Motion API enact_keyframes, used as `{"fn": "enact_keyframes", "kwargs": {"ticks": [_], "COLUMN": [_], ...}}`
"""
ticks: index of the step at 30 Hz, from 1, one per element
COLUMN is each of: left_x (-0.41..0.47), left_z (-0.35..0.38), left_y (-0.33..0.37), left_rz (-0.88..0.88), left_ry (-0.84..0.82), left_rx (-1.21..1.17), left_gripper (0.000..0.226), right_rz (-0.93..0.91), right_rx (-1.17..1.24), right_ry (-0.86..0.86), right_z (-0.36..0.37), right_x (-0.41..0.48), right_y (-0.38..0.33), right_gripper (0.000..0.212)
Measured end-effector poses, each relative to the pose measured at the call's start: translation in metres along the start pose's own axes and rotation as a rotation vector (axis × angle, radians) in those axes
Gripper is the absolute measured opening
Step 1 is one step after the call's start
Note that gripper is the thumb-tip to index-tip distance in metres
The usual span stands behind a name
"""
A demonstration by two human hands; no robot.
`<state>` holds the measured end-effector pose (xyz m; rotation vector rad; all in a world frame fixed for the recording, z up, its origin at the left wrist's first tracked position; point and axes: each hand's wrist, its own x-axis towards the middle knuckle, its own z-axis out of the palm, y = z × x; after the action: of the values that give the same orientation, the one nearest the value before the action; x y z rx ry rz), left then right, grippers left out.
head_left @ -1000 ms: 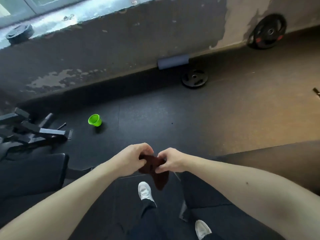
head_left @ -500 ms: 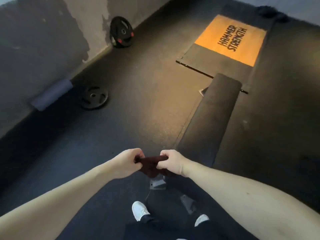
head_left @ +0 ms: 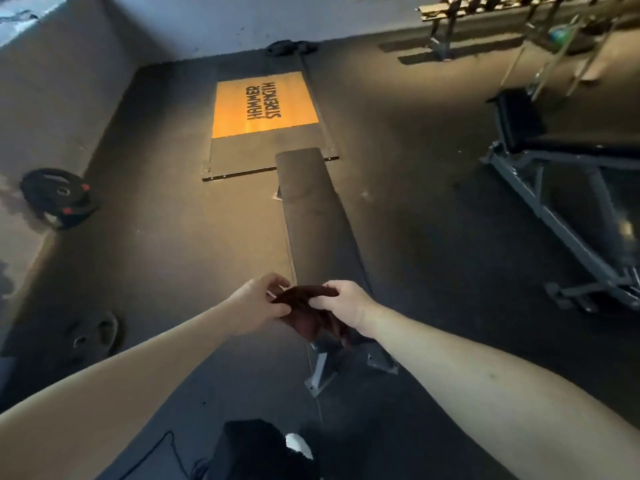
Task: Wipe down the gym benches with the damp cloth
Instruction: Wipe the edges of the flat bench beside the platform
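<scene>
Since half a second ago the bench (head_left: 318, 216) has swung straight ahead of the hands. Left hand (head_left: 258, 299) and right hand (head_left: 346, 303) each pinch the cloth (head_left: 304, 315) between them, probably readying it; next, lower it onto the near end.

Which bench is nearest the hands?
The long flat dark padded bench straight ahead, its near end behind the dark red cloth; the grey-framed black bench stands far right.

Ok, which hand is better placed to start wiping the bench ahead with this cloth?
Right, probably. The right hand grips the cloth over the near end of the bench; the left hand pinches it out over the floor.
</scene>
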<state>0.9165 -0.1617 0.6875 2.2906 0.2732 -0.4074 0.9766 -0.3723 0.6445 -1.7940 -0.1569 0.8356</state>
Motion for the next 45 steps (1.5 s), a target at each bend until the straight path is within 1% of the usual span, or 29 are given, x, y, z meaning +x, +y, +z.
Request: {"fn": "enact_keyframes", "kwargs": {"ticks": [3, 6, 9, 10, 13, 16, 18, 22, 25, 27, 29, 32, 34, 35, 36, 40, 43, 45], "left_x": [0.003, 0.015, 0.027, 0.033, 0.051, 0.066, 0.074, 0.082, 0.093, 0.106, 0.122, 0.157, 0.183, 0.196, 0.210, 0.258, 0.280, 0.289], "left_z": [0.019, 0.035, 0.048, 0.053, 0.069, 0.093, 0.110, 0.145, 0.176, 0.201, 0.228, 0.272, 0.300, 0.313, 0.326, 0.369, 0.390, 0.395], "left_y": [0.014, 0.014, 0.005, -0.001, -0.024, -0.052, -0.071, -0.103, -0.129, -0.147, -0.167, -0.200, -0.229, -0.243, -0.258, -0.311, -0.327, -0.327], "left_rz": [0.054, 0.079, 0.126, 0.150, 0.201, 0.251, 0.250, 0.216, 0.181, 0.186, 0.206, 0.279, 0.321, 0.344, 0.378, 0.560, 0.698, 0.755], "left_ry": [-0.092, -0.126, -0.164, -0.198, -0.303, -0.411, -0.454, -0.454, -0.421, -0.406, -0.383, -0.374, -0.325, -0.289, -0.246, -0.045, 0.167, 0.273], "left_rx": [0.079, 0.171, 0.214, 0.230, 0.238, 0.272, 0.273, 0.253, 0.238, 0.241, 0.233, 0.225, 0.219, 0.245, 0.292, 0.502, 0.630, 0.621], "left_gripper": [0.037, 0.029, 0.028, 0.026, 0.020, 0.016, 0.014, 0.016, 0.017, 0.022, 0.023, 0.022, 0.017, 0.013, 0.014, 0.034, 0.039, 0.037], "right_rz": [0.031, 0.087, 0.173, 0.194, 0.255, 0.315, 0.286, 0.218, 0.200, 0.143, 0.130, 0.063, 0.032, 0.017, -0.001, -0.101, -0.218, -0.298], "right_rx": [0.131, 0.326, 0.501, 0.569, 0.864, 1.171, 1.333, 1.477, 1.520, 1.565, 1.605, 1.622, 1.609, 1.601, 1.596, 1.578, 1.537, 1.485], "right_ry": [0.136, 0.244, 0.375, 0.427, 0.512, 0.536, 0.478, 0.371, 0.343, 0.325, 0.309, 0.355, 0.419, 0.463, 0.513, 0.755, 0.879, 0.929], "right_z": [-0.004, 0.004, 0.026, 0.035, 0.069, 0.096, 0.107, 0.123, 0.130, 0.136, 0.142, 0.146, 0.146, 0.145, 0.143, 0.130, 0.114, 0.100], "right_x": [-0.031, -0.049, -0.061, -0.064, -0.062, -0.054, -0.051, -0.041, -0.021, -0.005, 0.016, 0.055, 0.083, 0.097, 0.111, 0.167, 0.201, 0.224], "right_y": [0.021, 0.046, 0.069, 0.075, 0.094, 0.126, 0.146, 0.190, 0.240, 0.270, 0.308, 0.363, 0.401, 0.420, 0.439, 0.502, 0.526, 0.532], "right_gripper": [0.010, 0.011, 0.010, 0.013, 0.031, 0.041, 0.050, 0.047, 0.046, 0.048, 0.047, 0.046, 0.046, 0.046, 0.046, 0.034, 0.026, 0.027]}}
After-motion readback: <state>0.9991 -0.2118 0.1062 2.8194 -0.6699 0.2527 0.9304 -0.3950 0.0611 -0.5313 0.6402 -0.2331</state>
